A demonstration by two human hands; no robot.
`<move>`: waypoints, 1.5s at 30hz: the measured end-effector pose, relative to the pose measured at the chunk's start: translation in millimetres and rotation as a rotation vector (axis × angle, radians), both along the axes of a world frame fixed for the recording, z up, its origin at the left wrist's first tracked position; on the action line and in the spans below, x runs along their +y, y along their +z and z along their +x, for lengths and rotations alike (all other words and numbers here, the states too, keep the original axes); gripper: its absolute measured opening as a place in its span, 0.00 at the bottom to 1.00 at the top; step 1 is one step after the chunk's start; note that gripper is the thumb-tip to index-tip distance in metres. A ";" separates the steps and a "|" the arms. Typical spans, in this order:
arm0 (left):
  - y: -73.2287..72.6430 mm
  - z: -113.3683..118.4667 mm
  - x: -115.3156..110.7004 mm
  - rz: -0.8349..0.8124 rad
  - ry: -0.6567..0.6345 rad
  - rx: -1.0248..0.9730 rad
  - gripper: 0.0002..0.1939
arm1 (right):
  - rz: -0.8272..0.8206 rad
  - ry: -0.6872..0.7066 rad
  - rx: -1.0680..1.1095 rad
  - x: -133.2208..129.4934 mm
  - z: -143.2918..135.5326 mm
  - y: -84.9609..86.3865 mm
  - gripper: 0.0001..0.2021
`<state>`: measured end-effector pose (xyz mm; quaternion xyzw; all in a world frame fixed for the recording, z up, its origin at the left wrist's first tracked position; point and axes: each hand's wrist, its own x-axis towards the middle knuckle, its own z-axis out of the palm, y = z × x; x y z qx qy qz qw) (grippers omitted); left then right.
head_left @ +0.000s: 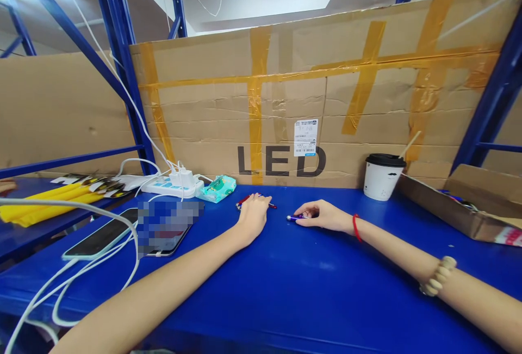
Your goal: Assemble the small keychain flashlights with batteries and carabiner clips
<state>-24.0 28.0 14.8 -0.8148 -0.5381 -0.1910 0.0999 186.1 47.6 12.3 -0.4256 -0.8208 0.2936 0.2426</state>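
Right fingers point(306, 222) on pen point(291, 218), "LED" cardboard point(204, 125) behind

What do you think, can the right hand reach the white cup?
Probably yes: nothing visible stands between the right hand and the white cup, though it would likely need to put down the blue pen-like item first.
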 end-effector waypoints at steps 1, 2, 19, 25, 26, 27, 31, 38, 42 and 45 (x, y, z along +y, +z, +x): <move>-0.1 2.6 -2.1 0.035 -0.090 -0.006 0.15 | -0.017 0.006 0.037 0.2 0.5 -0.3 0.21; 0.0 5.6 -4.6 0.060 -0.195 -0.007 0.15 | -0.034 -0.002 0.075 -0.1 0.2 -0.8 0.21; -6.5 13.9 -7.7 -0.034 -0.336 -0.144 0.16 | -0.357 -0.228 0.702 -0.8 -6.5 -4.6 0.11; -5.7 16.6 -10.3 -0.102 -0.359 -0.231 0.16 | -0.450 -0.185 0.948 -10.7 -20.1 -1.8 0.08; -6.4 17.2 -10.4 -0.114 -0.367 -0.255 0.14 | -0.474 -0.174 0.948 -12.5 -21.7 -0.3 0.09; -7.1 17.9 -10.6 -0.127 -0.373 -0.277 0.13 | -0.497 -0.169 0.947 -14.0 -22.7 1.2 0.10; -8.4 21.0 -12.0 -0.175 -0.382 -0.349 0.08 | -0.569 -0.143 0.955 -15.1 -20.9 4.7 0.11; -5.7 21.7 -9.0 -0.281 -0.354 -0.524 0.08 | -0.545 -0.064 0.871 -17.0 -19.1 5.2 0.14; -6.0 19.6 -4.4 -0.371 -0.397 -0.691 0.11 | -0.455 -0.158 0.860 -16.0 -19.5 4.7 0.17; -7.6 17.6 -0.8 -0.436 -0.402 -0.795 0.12 | -0.436 -0.195 0.910 -12.4 -18.6 1.2 0.17</move>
